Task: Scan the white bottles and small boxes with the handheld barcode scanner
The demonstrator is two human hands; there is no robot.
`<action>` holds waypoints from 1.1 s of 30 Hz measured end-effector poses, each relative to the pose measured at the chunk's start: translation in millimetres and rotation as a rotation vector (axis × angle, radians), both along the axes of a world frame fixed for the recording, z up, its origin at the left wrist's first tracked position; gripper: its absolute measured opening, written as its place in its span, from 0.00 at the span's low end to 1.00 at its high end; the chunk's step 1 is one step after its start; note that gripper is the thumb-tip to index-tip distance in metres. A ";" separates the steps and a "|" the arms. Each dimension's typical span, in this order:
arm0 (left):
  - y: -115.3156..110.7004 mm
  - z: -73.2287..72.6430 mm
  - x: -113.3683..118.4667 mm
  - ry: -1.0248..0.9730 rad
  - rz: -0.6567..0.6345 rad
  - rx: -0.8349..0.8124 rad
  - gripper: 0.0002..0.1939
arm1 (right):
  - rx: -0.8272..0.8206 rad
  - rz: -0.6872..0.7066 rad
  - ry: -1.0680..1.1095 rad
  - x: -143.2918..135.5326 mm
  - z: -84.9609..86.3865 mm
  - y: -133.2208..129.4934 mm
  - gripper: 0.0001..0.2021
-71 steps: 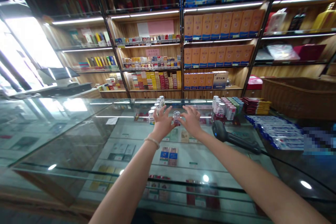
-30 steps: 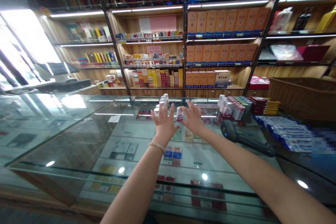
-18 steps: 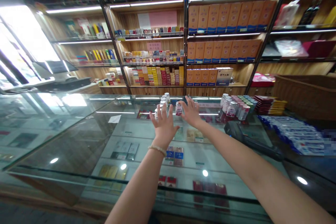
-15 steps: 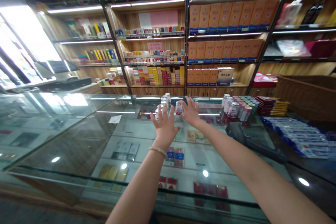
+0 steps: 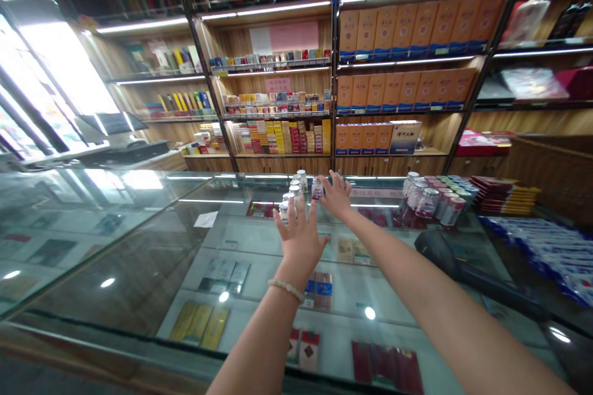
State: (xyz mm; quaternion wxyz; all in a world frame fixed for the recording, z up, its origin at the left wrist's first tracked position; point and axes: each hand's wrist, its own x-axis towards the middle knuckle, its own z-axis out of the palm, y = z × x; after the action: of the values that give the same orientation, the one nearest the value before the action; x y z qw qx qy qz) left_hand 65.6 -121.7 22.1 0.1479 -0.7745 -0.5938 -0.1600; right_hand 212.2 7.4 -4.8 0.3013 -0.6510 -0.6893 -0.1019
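My left hand [image 5: 301,237], with a beaded bracelet at the wrist, is held over the glass counter [image 5: 259,241] with its fingers spread and nothing in it. Just beyond its fingertips stands a row of small white-capped jars [image 5: 295,190], partly hidden by the fingers. My right hand [image 5: 336,195] is farther forward, fingers apart. Its fingertips are right beside a single small jar [image 5: 317,189] with a red and white label; whether they touch it is unclear.
More jars [image 5: 426,202] and cans [image 5: 451,208] stand at the right of the counter, near stacked red packs [image 5: 495,195]. A black handheld scanner [image 5: 438,251] lies beside my right forearm. Blue-white packets [image 5: 546,247] fill the far right. Stocked shelves rise behind.
The view has shifted slightly, so the shelves and counter sit a little farther right. Both hands stay spread, my left hand slightly lower in view beside the row of jars.
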 end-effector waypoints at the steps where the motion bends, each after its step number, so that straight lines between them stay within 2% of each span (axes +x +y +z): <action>1: 0.8 -0.8 -0.1 0.002 0.005 0.000 0.48 | -0.001 -0.002 -0.002 -0.8 0.1 3.2 0.32; 14: -6.6 5.6 1.6 0.030 0.017 -0.008 0.46 | -0.026 0.003 -0.004 -6.6 7.3 22.5 0.32; 26: -1.6 -0.6 2.5 0.042 -0.011 -0.006 0.44 | -0.040 -0.013 0.005 -9.7 5.4 35.2 0.32; 33: -2.9 1.9 2.1 0.042 -0.014 -0.015 0.44 | -0.030 -0.014 -0.001 -9.7 2.6 36.1 0.32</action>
State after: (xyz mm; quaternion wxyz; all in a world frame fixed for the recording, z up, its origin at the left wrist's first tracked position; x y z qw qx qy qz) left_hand 67.7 -124.6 24.0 0.1535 -0.7828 -0.5865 -0.1405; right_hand 202.5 43.5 -2.2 0.2903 -0.6600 -0.6865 -0.0941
